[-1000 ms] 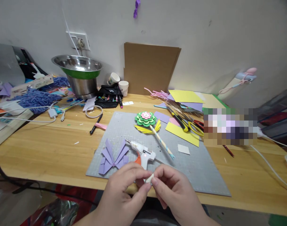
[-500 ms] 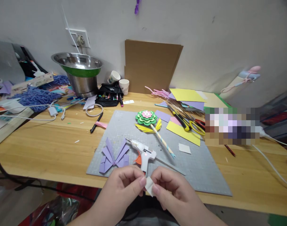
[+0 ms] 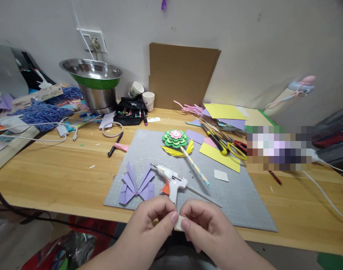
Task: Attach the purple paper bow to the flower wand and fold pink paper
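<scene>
Between my two hands, at the mat's front edge, is a small piece of white paper point(image 3: 179, 223). My left hand point(image 3: 153, 225) pinches its left side between thumb and fingers. My right hand point(image 3: 203, 225) pinches the right side the same way, so much of the paper is hidden. Just beyond them a white hot glue gun point(image 3: 173, 180) with an orange trigger lies on the grey cutting mat point(image 3: 239, 210). To its left rests a purple folded-paper butterfly point(image 3: 137, 187). Behind it lies a green paper flower point(image 3: 175, 138) with a striped stem and yellow leaves.
Right of the flower are a white paper piece point(image 3: 221, 175), a yellow sheet point(image 3: 220, 156), a utility knife point(image 3: 216, 142) and yellow-handled scissors point(image 3: 236, 150). A black pen point(image 3: 115, 145) lies left of the mat. Behind stand a steel bowl point(image 3: 91, 71), paper cups point(image 3: 148, 101) and brown cardboard point(image 3: 182, 77).
The white paper between my fingers has turned from a tilted position to a flatter, more level one, and less of it shows. My hands stay in nearly the same place; the view has shifted slightly.
</scene>
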Available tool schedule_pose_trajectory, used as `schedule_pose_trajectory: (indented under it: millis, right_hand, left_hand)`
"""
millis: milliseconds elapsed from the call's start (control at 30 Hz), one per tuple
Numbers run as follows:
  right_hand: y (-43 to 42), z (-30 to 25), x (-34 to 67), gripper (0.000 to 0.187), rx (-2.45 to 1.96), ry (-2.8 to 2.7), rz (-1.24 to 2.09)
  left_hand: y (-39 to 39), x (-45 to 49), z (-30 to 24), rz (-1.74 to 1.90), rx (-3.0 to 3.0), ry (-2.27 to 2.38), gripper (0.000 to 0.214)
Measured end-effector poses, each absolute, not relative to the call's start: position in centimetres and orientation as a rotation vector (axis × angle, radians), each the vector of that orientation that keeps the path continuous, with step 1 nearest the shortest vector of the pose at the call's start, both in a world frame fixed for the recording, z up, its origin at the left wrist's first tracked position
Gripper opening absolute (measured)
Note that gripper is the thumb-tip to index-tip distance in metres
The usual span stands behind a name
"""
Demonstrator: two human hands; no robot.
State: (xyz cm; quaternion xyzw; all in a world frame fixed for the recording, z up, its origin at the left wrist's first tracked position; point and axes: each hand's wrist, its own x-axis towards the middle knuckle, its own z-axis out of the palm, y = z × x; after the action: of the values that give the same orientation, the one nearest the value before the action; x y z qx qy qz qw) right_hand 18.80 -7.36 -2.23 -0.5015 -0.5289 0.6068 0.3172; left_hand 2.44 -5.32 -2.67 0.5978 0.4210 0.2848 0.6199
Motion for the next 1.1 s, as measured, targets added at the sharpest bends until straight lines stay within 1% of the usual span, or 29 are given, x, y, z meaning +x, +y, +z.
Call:
schedule_pose_trajectory:
  millis: [167, 300, 533, 667, 833, 933, 1100]
  right_hand:
    - [-7.5, -2.1, 18.9, 0.02, -1.26, -1.364, 1.649]
    - [-7.8, -2.5, 19.0, 0.022, -1.259, -1.436, 1.581]
    - [-7.8, -3.3, 18.4, 0.022, -1.158, -1.429, 1.428]
    - [-7.9, -4.1, 18.1, 0.023, -1.097, -1.372, 1.381]
    - [-7.8, -4.1, 18.5, 0.022, -1.119, -1.232, 1.51]
    - [-7.5, -4.0, 18.8, 0.027, -1.13, -1.1, 1.591]
    - [-7.4, -4.1, 18.6, 0.035, -1.168, -1.021, 1.562]
  left_hand:
    - [-5.5, 2.6, -2.8, 0.592, 1.362, 0.981, 0.027]
    - [-5.4, 2.8, -2.4, 0.569, 1.474, 0.999, 0.027]
    - [-5.7, 3.1, -2.8, 0.709, 1.427, 0.994, 0.023]
    - [-5.9, 3.3, -3.2, 0.779, 1.372, 0.976, 0.025]
    - [-5.8, 3.4, -3.3, 0.789, 1.27, 0.963, 0.031]
    - [-5.5, 3.4, -3.3, 0.807, 1.165, 0.979, 0.034]
    - [-5.1, 3.5, -3.0, 0.849, 1.066, 1.03, 0.033]
